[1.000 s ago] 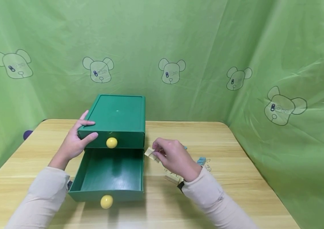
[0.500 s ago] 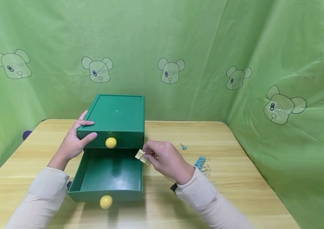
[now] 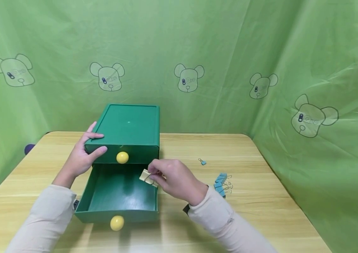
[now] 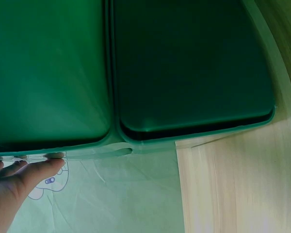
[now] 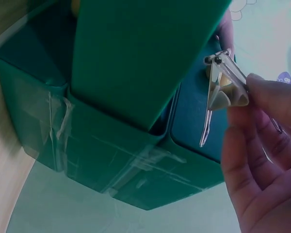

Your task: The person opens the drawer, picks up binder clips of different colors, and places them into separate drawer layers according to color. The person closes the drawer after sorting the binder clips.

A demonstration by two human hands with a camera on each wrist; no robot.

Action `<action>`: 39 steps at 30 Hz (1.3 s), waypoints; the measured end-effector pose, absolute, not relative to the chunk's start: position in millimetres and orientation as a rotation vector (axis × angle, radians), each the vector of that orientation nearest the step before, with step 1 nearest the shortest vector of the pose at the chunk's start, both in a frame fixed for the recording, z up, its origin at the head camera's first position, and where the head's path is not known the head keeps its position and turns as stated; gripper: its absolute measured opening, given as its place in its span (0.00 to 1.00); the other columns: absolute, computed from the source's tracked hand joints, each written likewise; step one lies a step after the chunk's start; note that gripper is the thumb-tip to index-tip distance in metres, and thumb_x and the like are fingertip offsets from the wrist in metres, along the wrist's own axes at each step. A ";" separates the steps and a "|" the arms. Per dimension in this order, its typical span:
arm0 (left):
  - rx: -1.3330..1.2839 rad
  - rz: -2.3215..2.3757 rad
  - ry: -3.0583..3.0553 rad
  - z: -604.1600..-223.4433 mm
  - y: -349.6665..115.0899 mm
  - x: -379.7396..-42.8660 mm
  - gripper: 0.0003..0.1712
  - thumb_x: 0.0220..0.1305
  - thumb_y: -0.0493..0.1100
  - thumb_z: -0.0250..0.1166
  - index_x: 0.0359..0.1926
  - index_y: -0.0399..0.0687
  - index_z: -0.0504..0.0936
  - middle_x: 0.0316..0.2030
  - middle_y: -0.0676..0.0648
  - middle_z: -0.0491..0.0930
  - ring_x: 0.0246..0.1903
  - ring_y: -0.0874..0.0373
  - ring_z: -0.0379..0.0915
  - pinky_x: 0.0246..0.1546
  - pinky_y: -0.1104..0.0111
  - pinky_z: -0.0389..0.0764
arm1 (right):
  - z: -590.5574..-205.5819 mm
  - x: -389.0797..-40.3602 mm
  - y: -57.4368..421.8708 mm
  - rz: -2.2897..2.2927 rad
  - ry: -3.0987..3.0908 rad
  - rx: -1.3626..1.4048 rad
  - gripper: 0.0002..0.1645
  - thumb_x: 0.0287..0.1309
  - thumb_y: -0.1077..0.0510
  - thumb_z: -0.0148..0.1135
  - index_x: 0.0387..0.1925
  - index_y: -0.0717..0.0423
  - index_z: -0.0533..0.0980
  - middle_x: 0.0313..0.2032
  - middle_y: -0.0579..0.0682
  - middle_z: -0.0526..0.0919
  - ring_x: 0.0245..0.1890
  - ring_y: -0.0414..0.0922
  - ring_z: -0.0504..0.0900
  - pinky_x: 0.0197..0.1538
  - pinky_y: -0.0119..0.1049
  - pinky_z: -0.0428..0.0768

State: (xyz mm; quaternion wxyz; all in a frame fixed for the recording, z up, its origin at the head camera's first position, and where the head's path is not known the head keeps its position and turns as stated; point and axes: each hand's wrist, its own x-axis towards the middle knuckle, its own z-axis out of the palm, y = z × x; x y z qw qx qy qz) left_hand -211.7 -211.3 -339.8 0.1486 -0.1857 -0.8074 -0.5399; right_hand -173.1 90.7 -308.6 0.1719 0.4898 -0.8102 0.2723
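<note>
The right hand (image 3: 175,177) pinches a cream binder clip (image 3: 145,175) over the pulled-out lower drawer's (image 3: 119,196) right side; the left hand (image 3: 80,157), fingers spread, rests on the green cabinet (image 3: 131,124). Blue clips (image 3: 219,188) lie on the wood-grain table (image 3: 229,149), green bear-printed curtains (image 3: 153,38) around it.

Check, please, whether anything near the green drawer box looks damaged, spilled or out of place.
No spill is visible. In the right wrist view, the green drawer box shows what looks like wrinkled clear tape across its side joints, perhaps a repair. One small blue clip lies alone, apart from the clustered blue clips.
</note>
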 end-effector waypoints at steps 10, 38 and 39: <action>-0.543 -1.560 -2.314 -340.0 -213.1 -212.4 0.20 0.60 0.38 0.60 0.52 0.41 0.66 0.70 0.55 0.41 0.66 0.41 0.36 0.56 0.37 0.44 | -312.7 -171.4 81.0 0.778 -2.301 1.477 0.06 0.50 0.65 0.65 0.32 0.57 0.75 0.30 0.46 0.81 0.31 0.34 0.79 0.38 0.16 0.71; -0.530 -1.554 -2.321 -340.3 -211.5 -212.1 0.20 0.60 0.39 0.60 0.52 0.41 0.67 0.70 0.56 0.42 0.66 0.42 0.35 0.56 0.37 0.44 | -321.1 -174.5 82.0 0.825 -2.340 1.569 0.09 0.53 0.59 0.64 0.35 0.58 0.75 0.32 0.47 0.81 0.30 0.34 0.77 0.38 0.19 0.73; -0.528 -1.555 -2.322 -340.4 -211.4 -212.0 0.20 0.60 0.39 0.60 0.52 0.41 0.66 0.70 0.56 0.42 0.66 0.42 0.35 0.56 0.37 0.44 | -320.9 -174.9 83.1 0.825 -2.342 1.562 0.09 0.53 0.58 0.64 0.35 0.58 0.75 0.32 0.47 0.81 0.31 0.34 0.77 0.39 0.19 0.72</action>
